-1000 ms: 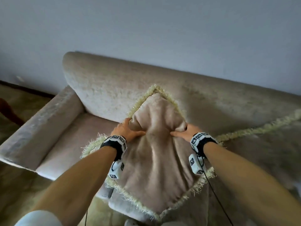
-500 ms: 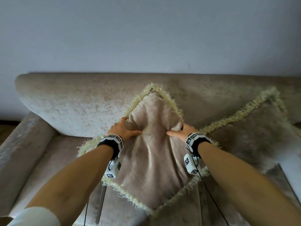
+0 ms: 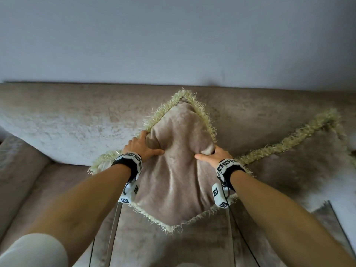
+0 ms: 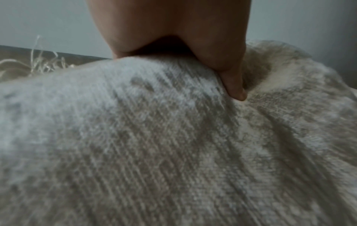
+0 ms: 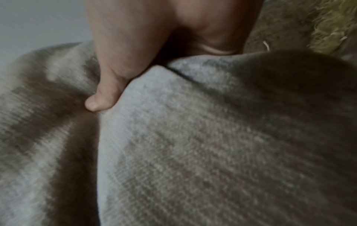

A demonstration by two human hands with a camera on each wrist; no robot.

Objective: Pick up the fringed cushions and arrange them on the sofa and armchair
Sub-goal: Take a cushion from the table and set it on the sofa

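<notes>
Head view: both hands, left and right, grip bunched fabric of the beige plush cushion with pale straw fringe, held diamond-wise against the taupe velvet sofa backrest. Best: seat bottom corner first, release evenly, beside 1 placed fringed cushion.

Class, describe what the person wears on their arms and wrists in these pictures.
Each wrist carries a black band topped with white blocks printed with black-and-white square markers. A white marker-covered module hangs under each wrist, trailing a thin black cable. The forearms are bare; a white sleeve shows on the left arm.
</notes>
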